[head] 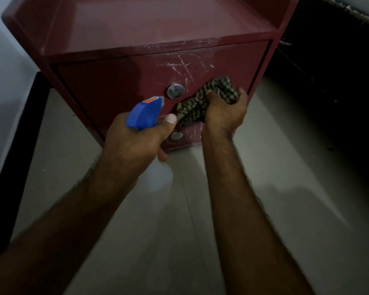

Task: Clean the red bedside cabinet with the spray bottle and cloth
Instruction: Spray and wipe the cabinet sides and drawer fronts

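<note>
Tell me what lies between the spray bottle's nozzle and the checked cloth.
In the head view, the upper round metal knob on the red cabinet drawer front sits between the spray bottle and the checked cloth.

**Colour and pattern reference: red cabinet point(136, 39), spray bottle point(144, 114), cloth point(202, 99)**

The cabinet is deep red on its top, sides and drawer fronts, and the upper drawer front carries whitish scratch marks point(185, 67) in crossing lines. The upper knob point(175, 91) and lower knob point(176, 135) are shiny silver. The spray bottle has a bright blue trigger head, a red-and-orange label point(152, 100) near the nozzle, and a translucent white body. The cloth shows a small check of dark brown-black and beige. The floor point(285, 188) is pale grey-beige tile with thin darker joint lines. The wall point(5, 71) at left is pale grey-white, edged by a black skirting point(15, 156).
</note>
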`<action>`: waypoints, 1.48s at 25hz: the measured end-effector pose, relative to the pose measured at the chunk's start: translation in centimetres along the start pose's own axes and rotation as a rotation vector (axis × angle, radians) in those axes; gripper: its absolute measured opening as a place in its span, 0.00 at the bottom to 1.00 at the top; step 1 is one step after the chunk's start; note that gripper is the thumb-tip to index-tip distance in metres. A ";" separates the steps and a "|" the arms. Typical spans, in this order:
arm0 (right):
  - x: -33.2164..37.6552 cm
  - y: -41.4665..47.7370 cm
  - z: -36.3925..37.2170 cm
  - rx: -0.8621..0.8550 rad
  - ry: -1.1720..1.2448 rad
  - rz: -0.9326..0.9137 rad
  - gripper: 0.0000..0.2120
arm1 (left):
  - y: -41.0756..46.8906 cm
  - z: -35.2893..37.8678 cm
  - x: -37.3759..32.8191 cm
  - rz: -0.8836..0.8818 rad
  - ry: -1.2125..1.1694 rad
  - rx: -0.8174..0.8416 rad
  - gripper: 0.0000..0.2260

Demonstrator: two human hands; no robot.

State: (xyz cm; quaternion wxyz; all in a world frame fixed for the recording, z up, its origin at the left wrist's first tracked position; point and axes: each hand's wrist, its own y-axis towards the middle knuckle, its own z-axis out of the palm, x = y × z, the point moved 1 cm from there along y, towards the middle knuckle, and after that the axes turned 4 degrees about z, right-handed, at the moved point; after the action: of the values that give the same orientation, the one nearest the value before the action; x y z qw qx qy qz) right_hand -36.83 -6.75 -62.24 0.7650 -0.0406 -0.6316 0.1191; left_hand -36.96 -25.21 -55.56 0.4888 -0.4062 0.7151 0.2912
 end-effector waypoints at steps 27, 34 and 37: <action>-1.1 -1.0 1.1 0.182 -0.268 -0.482 0.33 | 0.3 -0.8 0.4 0.018 -0.023 -0.001 0.06; -0.6 -1.3 0.5 0.226 -0.410 -0.610 0.35 | 0.5 -0.7 0.4 -0.019 0.009 -0.023 0.12; 1.0 -1.3 1.2 0.261 -0.412 -0.749 0.34 | 0.6 -0.6 0.7 -0.016 0.017 -0.024 0.16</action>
State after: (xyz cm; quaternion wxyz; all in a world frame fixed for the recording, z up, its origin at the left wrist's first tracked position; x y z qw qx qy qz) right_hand -37.67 -7.91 -60.73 0.6124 0.3124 -0.7216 -0.0819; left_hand -37.84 -25.58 -55.96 0.4800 -0.4201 0.7125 0.2923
